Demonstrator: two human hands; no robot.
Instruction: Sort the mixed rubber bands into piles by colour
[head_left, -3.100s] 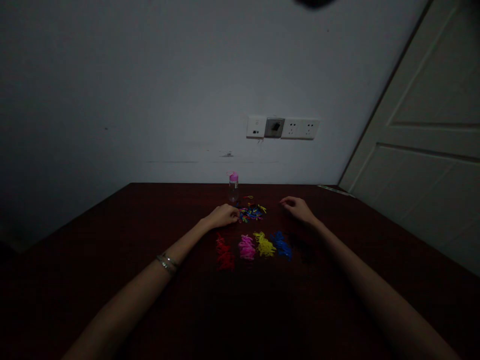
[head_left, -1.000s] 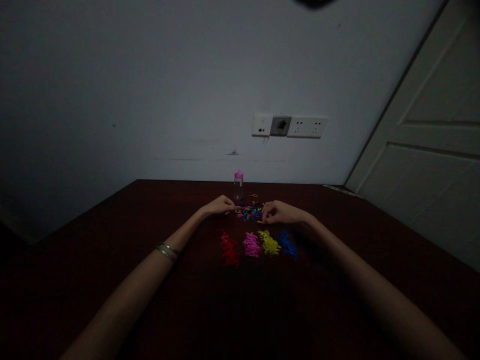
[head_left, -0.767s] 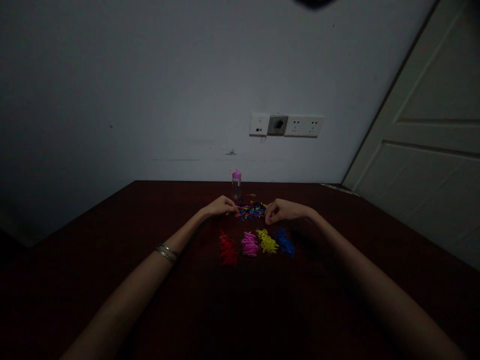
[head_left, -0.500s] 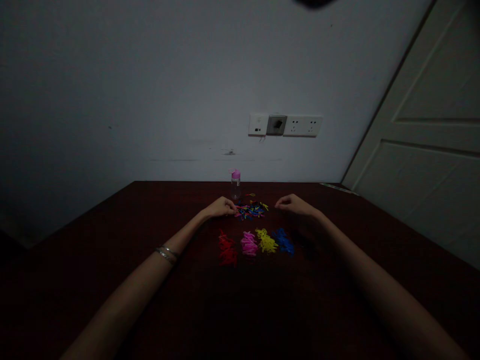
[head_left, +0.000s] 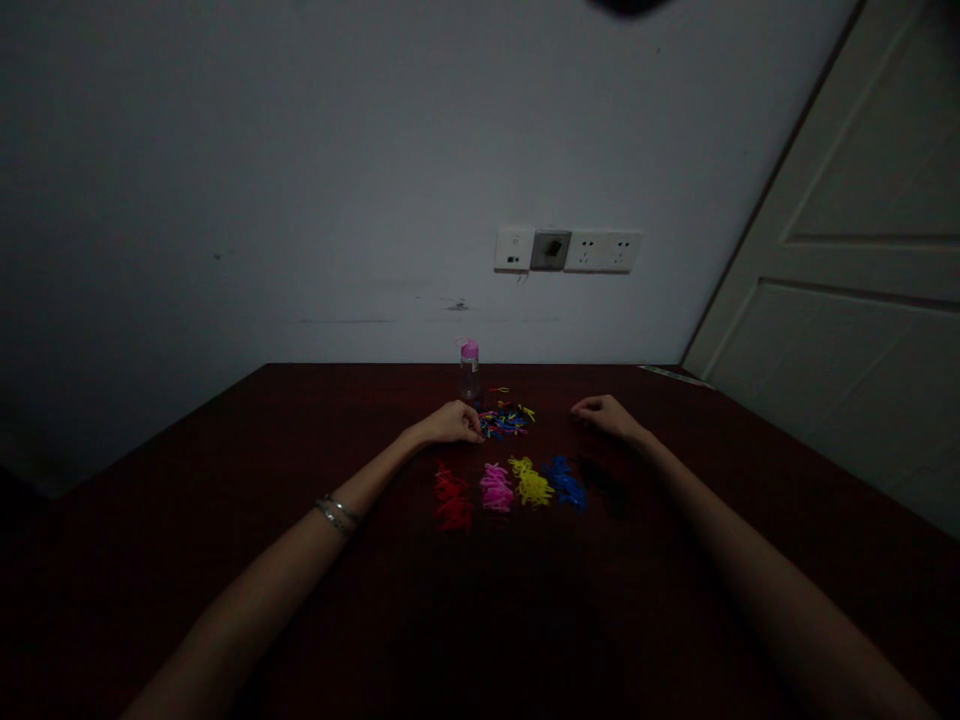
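My left hand (head_left: 454, 422) is closed at the left edge of a mixed heap of small coloured elastic hair ties (head_left: 507, 420), its fingertips touching the heap. Whatever those fingers pinch is too small to see. To the right of the heap, my right hand (head_left: 606, 412) hovers low over the table, thumb and fingers pressed together; I cannot make out anything between them. Nearer to me lie sorted piles in a row: red hair ties (head_left: 452, 500), pink ones (head_left: 496, 487), yellow ones (head_left: 532, 482), blue ones (head_left: 565, 484) and a barely visible black pile (head_left: 604, 486).
Behind the heap stands a clear bottle with a pink lid (head_left: 469, 368). A loose yellow hair tie (head_left: 502, 390) lies beside it. The dark red table (head_left: 337, 400) meets a wall with sockets (head_left: 600, 252); a pale door (head_left: 847, 270) is at the right.
My right hand has moved right, away from the heap. My left hand has shifted slightly right and toward me along the heap's edge. More of the black pile shows.
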